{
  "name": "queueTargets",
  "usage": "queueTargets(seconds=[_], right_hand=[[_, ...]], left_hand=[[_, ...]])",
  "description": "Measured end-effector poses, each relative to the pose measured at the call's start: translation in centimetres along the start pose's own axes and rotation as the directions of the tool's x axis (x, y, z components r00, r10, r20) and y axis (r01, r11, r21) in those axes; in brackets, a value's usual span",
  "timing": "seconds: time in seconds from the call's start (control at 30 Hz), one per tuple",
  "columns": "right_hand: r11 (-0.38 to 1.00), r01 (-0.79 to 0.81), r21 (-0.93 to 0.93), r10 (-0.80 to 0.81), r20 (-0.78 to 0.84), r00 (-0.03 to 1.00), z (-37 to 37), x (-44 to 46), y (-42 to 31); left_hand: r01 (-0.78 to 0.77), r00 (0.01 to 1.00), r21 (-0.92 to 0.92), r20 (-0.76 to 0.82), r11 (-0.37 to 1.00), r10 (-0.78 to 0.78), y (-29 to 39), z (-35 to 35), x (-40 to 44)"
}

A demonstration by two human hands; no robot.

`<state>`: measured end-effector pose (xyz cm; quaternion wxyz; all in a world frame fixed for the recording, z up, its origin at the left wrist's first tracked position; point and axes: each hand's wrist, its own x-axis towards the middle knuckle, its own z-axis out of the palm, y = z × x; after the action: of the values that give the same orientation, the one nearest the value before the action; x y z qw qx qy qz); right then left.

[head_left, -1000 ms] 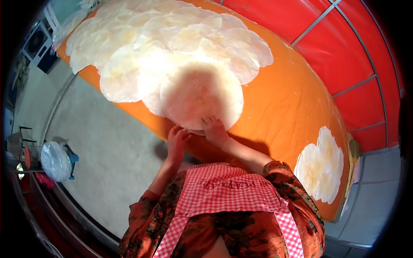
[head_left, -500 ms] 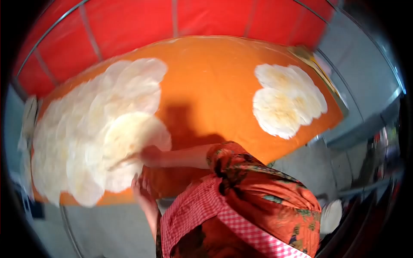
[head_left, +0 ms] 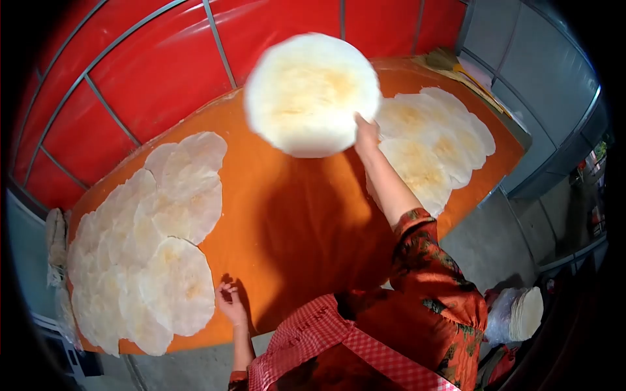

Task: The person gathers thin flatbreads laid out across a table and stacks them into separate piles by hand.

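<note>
One flatbread (head_left: 312,96) in right hand (head_left: 366,133)

the scene is brightly lit, with light seeming to come from above and the near side. a broad, soft-edged shadow lies across the middle of the orange table cover (head_left: 238,195), and a smaller one sits beside the left hand (head_left: 231,304). the raised round sheet (head_left: 312,91) is the brightest patch, pale and washed out in places, its rim smeared by motion blur. soft sheen shows on the red wall (head_left: 163,65). the near right corner is dim and hard to read. wide-angle distortion bends the wall's metal bars (head_left: 111,107), and black vignetting rounds off the corners.
</note>
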<state>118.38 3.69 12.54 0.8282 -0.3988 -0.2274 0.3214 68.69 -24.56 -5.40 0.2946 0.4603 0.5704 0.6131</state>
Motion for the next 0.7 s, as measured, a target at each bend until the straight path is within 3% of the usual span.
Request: queueTargets(seconds=[0.1,0.13,0.17,0.2,0.23,0.27,0.3,0.33,0.4,0.47,0.53,0.6,0.67,0.7], right_hand=[[0.992,-0.128,-0.015,0.123,-0.208,0.97,-9.0,4.7,5.1],[0.975,-0.222,0.008,0.219,-0.214,0.952,-14.1,7.4,9.7],[0.877,-0.458,-0.148,0.386,-0.354,0.852,-17.3,8.0,11.6],[0.823,-0.552,-0.132,0.442,-0.459,0.77,-19.4,8.4,13.9],[0.744,-0.667,-0.038,0.621,-0.328,0.712,-19.4,6.3,12.9],[0.72,-0.692,0.041,0.669,-0.303,0.678,-19.0,4.7,13.4],[0.694,-0.703,0.154,0.717,-0.056,0.695,-18.8,3.3,14.8],[0.653,-0.749,0.109,0.757,-0.055,0.651,-14.8,0.1,12.3],[0.666,-0.746,0.007,0.738,0.137,0.661,-11.9,-3.6,17.2],[0.624,-0.748,-0.224,0.777,0.281,0.564,-6.0,-6.7,19.4],[0.528,-0.802,-0.281,0.842,0.297,0.45,1.9,-8.7,22.6],[0.514,-0.774,-0.369,0.834,0.424,0.352,9.3,-9.7,27.2],[0.543,-0.753,-0.372,0.819,0.43,0.379,15.8,-10.2,33.6],[0.567,-0.732,-0.378,0.819,0.351,0.454,19.0,-10.5,35.4]], left_hand=[[-0.24,0.968,0.489,0.187,0.839,0.168,-3.0,1.1,1.8],[-0.392,0.919,0.674,0.311,0.626,0.241,-0.4,2.2,1.8],[-0.428,0.904,0.714,0.327,0.555,0.276,-0.9,3.0,1.9],[-0.445,0.893,0.76,0.334,0.474,0.303,-1.4,3.0,1.8],[-0.441,0.895,0.765,0.335,0.47,0.295,-1.0,2.7,1.6],[-0.426,0.902,0.774,0.325,0.469,0.285,-0.5,3.1,1.7],[-0.412,0.909,0.782,0.315,0.467,0.275,-0.1,3.3,1.8],[-0.393,0.917,0.794,0.303,0.463,0.258,-0.1,3.2,1.9],[-0.374,0.926,0.801,0.301,0.467,0.226,-1.0,3.2,2.1],[-0.364,0.931,0.813,0.302,0.455,0.206,-2.0,2.7,2.1],[-0.342,0.94,0.822,0.287,0.456,0.187,-2.4,2.8,2.1],[-0.326,0.945,0.816,0.273,0.478,0.177,-1.7,2.9,2.3],[-0.317,0.948,0.792,0.272,0.522,0.165,-1.8,2.8,2.8],[-0.278,0.96,0.796,0.24,0.538,0.142,-2.2,2.8,2.7]])
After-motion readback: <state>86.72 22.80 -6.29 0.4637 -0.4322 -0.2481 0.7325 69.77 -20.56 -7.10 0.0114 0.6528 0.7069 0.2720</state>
